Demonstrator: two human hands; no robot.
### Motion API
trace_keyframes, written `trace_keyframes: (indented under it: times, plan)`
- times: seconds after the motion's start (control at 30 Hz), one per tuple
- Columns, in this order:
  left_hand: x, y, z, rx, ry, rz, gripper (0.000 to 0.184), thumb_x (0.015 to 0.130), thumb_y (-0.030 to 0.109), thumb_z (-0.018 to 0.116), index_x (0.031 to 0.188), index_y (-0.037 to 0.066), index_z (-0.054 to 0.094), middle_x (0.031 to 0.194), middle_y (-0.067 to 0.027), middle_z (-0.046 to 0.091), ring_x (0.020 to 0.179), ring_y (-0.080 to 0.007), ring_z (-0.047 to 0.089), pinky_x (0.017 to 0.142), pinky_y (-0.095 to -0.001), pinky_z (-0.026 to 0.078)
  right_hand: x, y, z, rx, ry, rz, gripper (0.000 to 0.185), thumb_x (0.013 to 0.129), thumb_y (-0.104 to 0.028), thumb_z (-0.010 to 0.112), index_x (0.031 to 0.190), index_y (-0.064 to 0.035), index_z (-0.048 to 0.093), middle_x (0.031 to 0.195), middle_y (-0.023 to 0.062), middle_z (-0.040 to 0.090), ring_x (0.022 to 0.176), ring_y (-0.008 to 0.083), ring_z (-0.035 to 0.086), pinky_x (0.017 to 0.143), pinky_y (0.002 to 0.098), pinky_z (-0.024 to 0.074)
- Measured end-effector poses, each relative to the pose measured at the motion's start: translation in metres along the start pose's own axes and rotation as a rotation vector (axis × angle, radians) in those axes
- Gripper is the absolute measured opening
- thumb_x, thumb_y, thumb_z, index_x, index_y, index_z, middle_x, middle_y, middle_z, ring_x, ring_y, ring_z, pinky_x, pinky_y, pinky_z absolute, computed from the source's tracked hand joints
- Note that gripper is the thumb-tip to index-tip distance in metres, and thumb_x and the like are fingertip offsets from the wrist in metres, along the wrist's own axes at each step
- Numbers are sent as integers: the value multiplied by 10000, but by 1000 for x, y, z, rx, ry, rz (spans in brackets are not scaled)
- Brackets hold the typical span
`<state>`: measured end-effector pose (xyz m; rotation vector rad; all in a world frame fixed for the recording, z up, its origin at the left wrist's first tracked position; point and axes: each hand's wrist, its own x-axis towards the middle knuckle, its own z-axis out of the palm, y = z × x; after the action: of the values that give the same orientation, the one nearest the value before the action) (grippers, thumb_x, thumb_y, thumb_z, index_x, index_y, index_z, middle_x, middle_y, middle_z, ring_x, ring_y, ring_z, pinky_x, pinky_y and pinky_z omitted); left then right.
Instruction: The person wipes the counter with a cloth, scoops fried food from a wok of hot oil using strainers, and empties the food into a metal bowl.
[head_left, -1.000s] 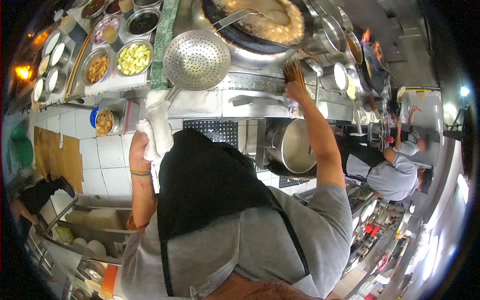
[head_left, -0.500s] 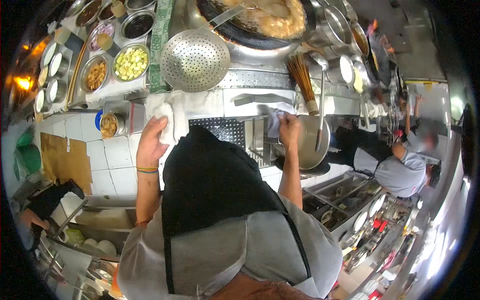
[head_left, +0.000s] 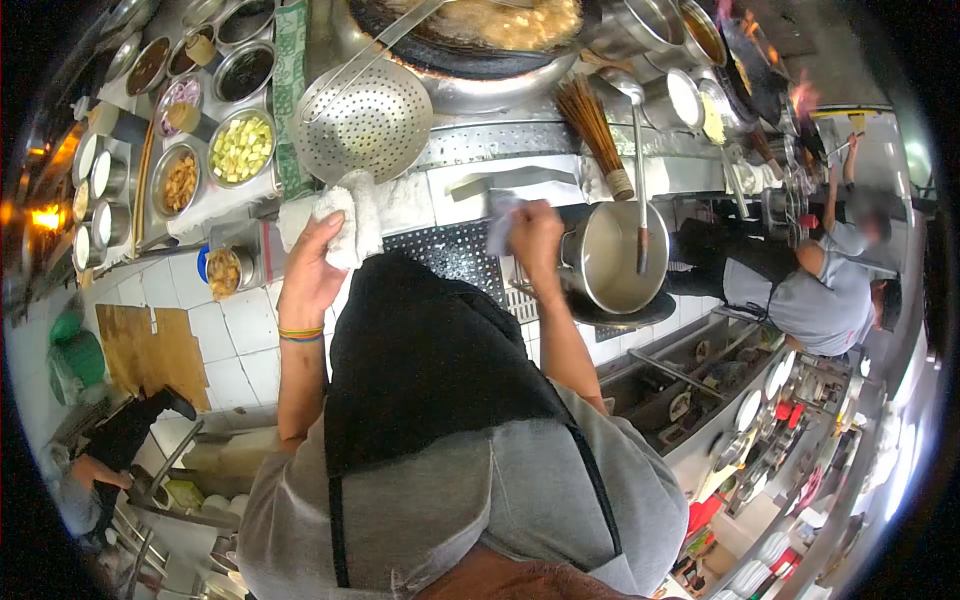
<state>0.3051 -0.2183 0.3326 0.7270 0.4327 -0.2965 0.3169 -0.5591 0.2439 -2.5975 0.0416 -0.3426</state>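
My left hand [head_left: 316, 262] is closed around a folded white towel [head_left: 357, 212] at the front edge of the stove counter. In my right hand [head_left: 536, 238], fingers curled, is a thin whitish cloth [head_left: 501, 222], held against the counter's white front panel [head_left: 450, 192]. Just above the towel a large perforated skimmer [head_left: 365, 122] rests by the wok [head_left: 470, 65], which holds bubbling oil. A bamboo wok brush [head_left: 592, 130] and a long-handled ladle [head_left: 640, 150] are to the right of the cloth, with a deep metal pot [head_left: 612, 260] below them.
Bowls of ingredients, including diced green vegetable [head_left: 241, 146], line the counter at left. A tub of brown food [head_left: 228, 272] stands below it. A co-worker [head_left: 815, 295] in grey works at right near a flaming wok [head_left: 750, 65]. Another person [head_left: 90, 480] is at lower left.
My right hand has moved left along the counter front with the cloth. The left hand still grips the towel. The whole view has shifted slightly.
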Motion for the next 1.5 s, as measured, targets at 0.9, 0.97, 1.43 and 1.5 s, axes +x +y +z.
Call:
trace_keyframes:
  times: [0.9, 0.97, 1.43, 1.5]
  plan:
    - [-6, -27, -23, 475, 41, 93, 389, 879, 192, 735, 1186, -3, 597, 1062, -70, 677, 955, -137, 639, 841, -295, 517, -19, -67, 57, 505, -394, -327, 286, 762, 136, 530, 911, -41, 699, 923, 216, 632, 863, 379, 585, 806, 459, 476]
    - [22, -50, -33, 1007, -53, 279, 335, 871, 227, 754, 1089, 8, 624, 922, -12, 653, 780, -84, 560, 698, -260, 477, -42, -87, 29, 491, -550, -226, 209, 813, 70, 592, 922, -62, 712, 941, 207, 639, 909, 382, 617, 815, 463, 498]
    - [89, -92, 56, 1615, -101, 582, 405, 812, 199, 712, 1056, -71, 534, 927, -305, 623, 892, -455, 628, 795, -497, 521, -13, 62, 24, -221, 183, -128, 388, 786, 88, 525, 1173, 55, 538, 1348, 290, 499, 1303, 469, 433, 1139, 474, 331]
    - [91, -96, 55, 1640, -65, 585, 412, 811, 193, 713, 1068, -72, 530, 959, -309, 612, 898, -457, 629, 805, -495, 525, -21, 41, 14, -148, 30, -213, 382, 782, 86, 524, 1160, 39, 541, 1347, 287, 502, 1319, 475, 414, 1140, 498, 319]
